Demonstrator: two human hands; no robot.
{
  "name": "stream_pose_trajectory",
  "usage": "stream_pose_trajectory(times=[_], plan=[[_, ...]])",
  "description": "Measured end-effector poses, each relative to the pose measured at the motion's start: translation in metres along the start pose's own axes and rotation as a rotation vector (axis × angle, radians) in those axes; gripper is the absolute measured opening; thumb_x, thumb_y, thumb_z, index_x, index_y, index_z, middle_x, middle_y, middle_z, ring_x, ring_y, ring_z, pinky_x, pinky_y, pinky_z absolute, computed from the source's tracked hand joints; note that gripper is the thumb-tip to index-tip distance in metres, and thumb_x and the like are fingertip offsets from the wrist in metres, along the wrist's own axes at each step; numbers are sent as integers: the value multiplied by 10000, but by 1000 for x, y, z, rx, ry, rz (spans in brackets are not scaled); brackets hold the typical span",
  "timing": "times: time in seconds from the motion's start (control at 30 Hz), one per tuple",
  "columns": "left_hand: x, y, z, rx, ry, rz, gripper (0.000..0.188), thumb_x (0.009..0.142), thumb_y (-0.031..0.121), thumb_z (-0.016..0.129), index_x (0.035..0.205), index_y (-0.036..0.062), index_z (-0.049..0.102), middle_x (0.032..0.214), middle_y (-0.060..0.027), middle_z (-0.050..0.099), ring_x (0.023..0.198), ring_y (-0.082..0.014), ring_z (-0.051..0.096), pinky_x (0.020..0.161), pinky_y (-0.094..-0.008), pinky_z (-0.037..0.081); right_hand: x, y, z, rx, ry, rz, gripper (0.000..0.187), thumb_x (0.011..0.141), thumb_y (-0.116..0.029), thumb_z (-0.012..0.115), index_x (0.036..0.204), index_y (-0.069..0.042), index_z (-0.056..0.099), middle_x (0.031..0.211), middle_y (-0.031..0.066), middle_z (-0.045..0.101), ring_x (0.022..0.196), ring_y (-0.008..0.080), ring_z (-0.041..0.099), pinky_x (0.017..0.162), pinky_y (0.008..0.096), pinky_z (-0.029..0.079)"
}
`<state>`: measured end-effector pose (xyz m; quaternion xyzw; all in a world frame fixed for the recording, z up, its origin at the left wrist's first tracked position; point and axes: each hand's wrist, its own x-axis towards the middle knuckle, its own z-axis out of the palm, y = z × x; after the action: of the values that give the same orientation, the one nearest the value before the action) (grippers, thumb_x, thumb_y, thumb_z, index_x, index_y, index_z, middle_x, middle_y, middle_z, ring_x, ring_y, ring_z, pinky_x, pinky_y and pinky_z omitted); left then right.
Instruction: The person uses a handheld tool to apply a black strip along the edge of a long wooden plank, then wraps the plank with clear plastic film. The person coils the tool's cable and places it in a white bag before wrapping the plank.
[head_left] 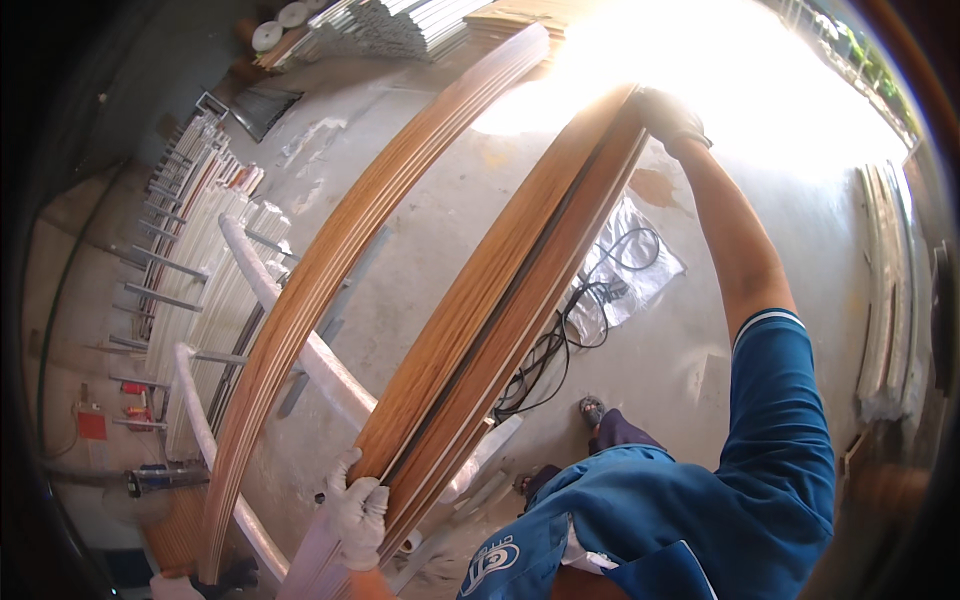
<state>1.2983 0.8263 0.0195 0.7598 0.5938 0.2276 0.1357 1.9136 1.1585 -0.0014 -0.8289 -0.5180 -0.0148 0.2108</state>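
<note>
Head view. A long, thin, wood-grain brown plank with a pale edge (510, 290) is seen held at both ends, its long axis running from lower left, close to the camera, up to upper right toward the sunlit doorway; the curve in it is taken to be lens bending. The white-gloved left hand (358, 510) is closed around the near lower end, fingers wrapped over the edge. The white-gloved right hand (668, 118) is at the far upper end, on an outstretched arm in a blue short sleeve; it appears to be clamped over the top edge, though glare from the doorway washes out the fingers and the grip cannot be fully confirmed. The left hand is therefore the nearer of the 2, and the plank extends away from it up and to the right.

The held piece seems to be 2 or more boards stacked face to face, with a dark seam between them. A second stack of similar wood-grain planks (330, 270) lies just to the left, resting across white padded trestle bars (300, 340). Beyond these, bundles of pale metal profiles (205, 260) lie on the bare grey concrete floor (440, 190). A coiled black cable on a clear plastic sheet (600, 290) lies to the right of the plank.
</note>
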Motion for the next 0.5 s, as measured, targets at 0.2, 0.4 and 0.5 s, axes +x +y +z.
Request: stream_pose_trajectory(times=[0.2, 0.4, 0.5], plan=[[1, -13, -5, 13, -68, 198, 156, 779, 198, 794, 760, 81, 692, 1169, -146, 585, 1185, -399, 492, 1044, -542, 387, -96, -53, -11, -16, -18, -24, 304, 997, -285, 513, 1209, -134, 670, 1078, 172, 743, 1032, 367, 711, 894, 494, 549], [7, -16, -8, 27, -56, 390, 129, 789, 169, 775, 761, 73, 694, 1161, -162, 582, 1119, -370, 535, 986, -511, 397, -217, -121, -23, -57, -95, -40, 321, 1008, -332, 473, 1206, -175, 671, 1069, 159, 735, 1018, 368, 693, 891, 474, 531], [9, -15, -5, 12, -35, 421, 140, 798, 168, 767, 752, 55, 698, 1138, -179, 594, 1069, -359, 573, 959, -484, 414, -278, -155, -33, -22, -109, -73, 284, 1006, -303, 526, 1205, -152, 660, 1013, 161, 743, 970, 367, 709, 860, 484, 543]])
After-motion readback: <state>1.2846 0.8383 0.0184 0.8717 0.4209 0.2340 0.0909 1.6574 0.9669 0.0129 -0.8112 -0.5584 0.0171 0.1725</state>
